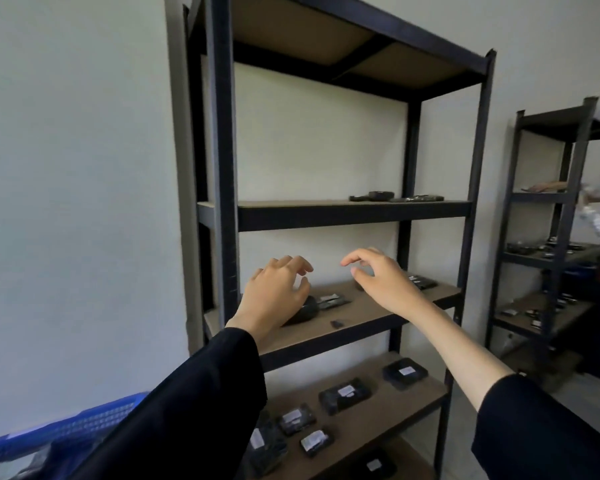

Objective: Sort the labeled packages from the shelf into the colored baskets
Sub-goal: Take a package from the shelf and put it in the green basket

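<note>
I see both hands raised over the middle board of the black shelf [347,213]. My left hand [278,296] hovers with fingers loosely curled, gripping nothing, right above a dark package [303,311] lying at 9 o'clock on that board; whether the palm touches it I cannot tell. My right hand [381,278] hangs relaxed and apart from everything, thumb and fingers loosely spread, at 1 o'clock from the left. A flat labeled package [333,301] sits just beside the dark one, between the hands. More labeled packages [345,394] lie on the board below. A blue basket [66,434] shows at 7 o'clock, near my left sleeve.
</note>
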